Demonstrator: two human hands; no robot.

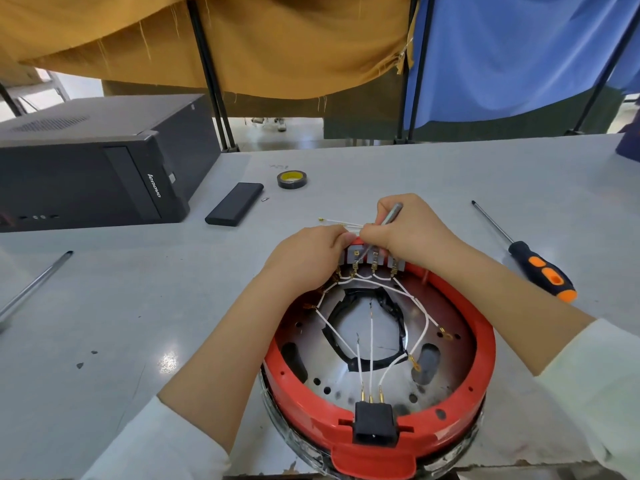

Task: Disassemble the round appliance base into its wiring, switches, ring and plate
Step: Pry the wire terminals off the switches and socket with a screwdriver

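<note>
From the head camera, the round appliance base (pixel 377 368) sits at the near edge of the desk (pixel 381 168), its red ring (pixel 483 344) overhanging that edge slightly. At the far rim, the left hand (pixel 304 258) curls around the switch block (pixel 372 259), while the right hand (pixel 412 230) grips a thin metal tool (pixel 391 213) pointed into it. White wires (pixel 370 337) cross the metal plate (pixel 346 379). An orange-handled screwdriver (pixel 533 261) lies well right; a black computer case (pixel 93 161) crowds the far left.
</note>
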